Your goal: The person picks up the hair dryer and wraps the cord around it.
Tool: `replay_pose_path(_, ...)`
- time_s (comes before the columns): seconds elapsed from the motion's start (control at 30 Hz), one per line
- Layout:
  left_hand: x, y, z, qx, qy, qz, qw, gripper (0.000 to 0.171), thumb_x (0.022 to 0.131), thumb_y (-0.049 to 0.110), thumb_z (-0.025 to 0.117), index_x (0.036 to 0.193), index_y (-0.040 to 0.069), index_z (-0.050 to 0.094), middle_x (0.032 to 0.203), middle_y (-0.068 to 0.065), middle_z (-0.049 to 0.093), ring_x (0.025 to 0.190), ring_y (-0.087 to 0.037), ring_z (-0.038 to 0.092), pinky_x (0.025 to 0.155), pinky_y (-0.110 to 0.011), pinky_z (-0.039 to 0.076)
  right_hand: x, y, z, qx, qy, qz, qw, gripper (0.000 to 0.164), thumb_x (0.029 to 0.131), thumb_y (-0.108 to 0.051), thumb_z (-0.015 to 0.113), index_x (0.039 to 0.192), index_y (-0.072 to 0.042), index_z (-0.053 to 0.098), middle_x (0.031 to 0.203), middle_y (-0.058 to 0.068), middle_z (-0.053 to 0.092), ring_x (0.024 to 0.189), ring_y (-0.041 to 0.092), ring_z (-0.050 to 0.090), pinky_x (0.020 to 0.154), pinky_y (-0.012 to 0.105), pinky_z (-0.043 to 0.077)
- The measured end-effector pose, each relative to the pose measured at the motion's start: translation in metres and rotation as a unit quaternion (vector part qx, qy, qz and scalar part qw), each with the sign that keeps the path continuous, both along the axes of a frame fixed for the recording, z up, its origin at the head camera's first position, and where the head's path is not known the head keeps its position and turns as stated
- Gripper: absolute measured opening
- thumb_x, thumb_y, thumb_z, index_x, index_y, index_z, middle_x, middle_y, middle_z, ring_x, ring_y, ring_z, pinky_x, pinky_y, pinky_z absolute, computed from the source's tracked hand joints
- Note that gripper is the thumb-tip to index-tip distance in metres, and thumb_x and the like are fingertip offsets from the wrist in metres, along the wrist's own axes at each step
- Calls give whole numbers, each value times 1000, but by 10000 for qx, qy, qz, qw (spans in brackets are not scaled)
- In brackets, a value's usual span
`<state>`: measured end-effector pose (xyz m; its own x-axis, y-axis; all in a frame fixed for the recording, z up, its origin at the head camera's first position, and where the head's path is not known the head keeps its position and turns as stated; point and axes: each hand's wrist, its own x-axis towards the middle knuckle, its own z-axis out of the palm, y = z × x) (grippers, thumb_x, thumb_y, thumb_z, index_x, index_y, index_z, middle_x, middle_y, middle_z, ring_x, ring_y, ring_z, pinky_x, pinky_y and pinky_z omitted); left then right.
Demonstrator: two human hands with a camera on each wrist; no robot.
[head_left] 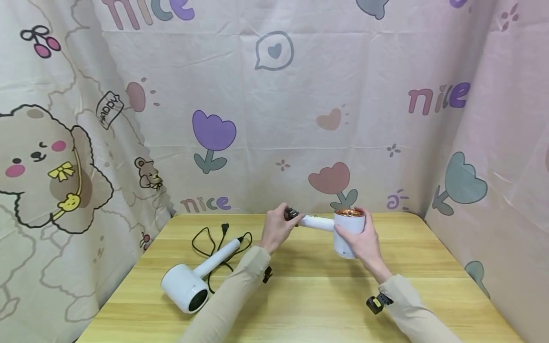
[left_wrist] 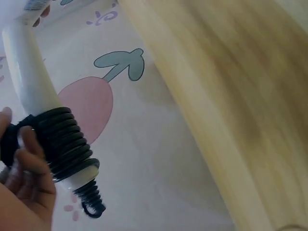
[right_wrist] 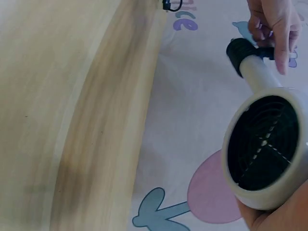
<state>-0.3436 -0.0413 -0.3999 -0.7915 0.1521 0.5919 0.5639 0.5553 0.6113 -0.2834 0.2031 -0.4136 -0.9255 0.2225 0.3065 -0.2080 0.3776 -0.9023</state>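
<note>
A white hair dryer (head_left: 341,247) is held up over the back of the table, its copper-coloured end (head_left: 349,213) facing up. My right hand (head_left: 366,240) grips its barrel, thumb on the near side. In the right wrist view the barrel's dark grille (right_wrist: 263,139) shows. Black cord (left_wrist: 62,139) is wound in several coils around the lower handle. At that end my left hand (head_left: 275,229) pinches the cord's black plug (right_wrist: 265,53), beside the coils. The left fingers partly hide the plug.
A second white hair dryer (head_left: 182,285) lies on the wooden table (head_left: 309,305) at the left, beside my left forearm. Its black cord spreads loosely behind it, with the plug (head_left: 225,227) near the back edge. A patterned curtain (head_left: 274,119) hangs behind the table.
</note>
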Motion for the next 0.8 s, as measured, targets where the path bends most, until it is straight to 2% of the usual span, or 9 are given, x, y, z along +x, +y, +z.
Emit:
replay_pose_path(0.1,-2,-2,-6,-336,-206,177,9991,32,82,34,79,84,8,60,85,-5,62,65,-10,51,54,-18,44,2,1,-6,606,293,101,9977,93,72,-32,88,147,-15,36,126,18,58,102,35,61,84,46,54)
replay_pose_path(0.2,-3,-4,-13,-960,-296,111,9949,35,80,35,81,88,7,61,95,-5,57,75,-12,50,64,-19,47,0,6,-11,1076,492,280,9926,90,67,-31,90,141,-14,42,123,16,62,100,32,63,83,43,52)
replay_pose_path(0.33,-2,-3,-23,-1482,-478,-225,9875,36,75,32,85,87,8,61,87,-1,60,74,-10,50,64,-19,46,-2,16,-19,1320,623,676,9870,89,65,-27,92,138,-15,44,121,13,64,102,30,64,85,45,51)
replay_pose_path(0.47,2,6,-33,-1676,-655,-364,9830,34,73,24,87,85,9,60,82,1,60,73,-9,49,63,-19,44,-2,26,-26,1505,690,938,9817,90,63,-27,93,138,-13,44,124,13,63,108,31,63,92,51,49)
replay_pose_path(0.6,9,19,-45,-1835,-811,-406,9788,35,75,16,86,96,9,59,92,-2,62,80,-12,54,70,-22,49,-1,40,-32,1751,715,1167,9750,93,62,-24,94,139,-14,43,128,12,61,113,32,61,96,55,46)
replay_pose_path(0.7,15,30,-54,-1967,-751,-453,9765,41,76,12,84,110,7,61,105,-8,64,90,-18,60,79,-28,54,-2,53,-37,1933,713,1369,9689,95,61,-19,94,140,-11,42,129,11,60,114,30,59,98,53,45)
replay_pose_path(0.8,20,40,-61,-2151,-727,-547,9723,44,78,10,81,117,5,63,113,-11,65,98,-21,62,84,-30,56,-3,67,-40,2038,728,1527,9643,97,58,-12,95,140,-9,42,129,9,60,115,25,57,101,42,44)
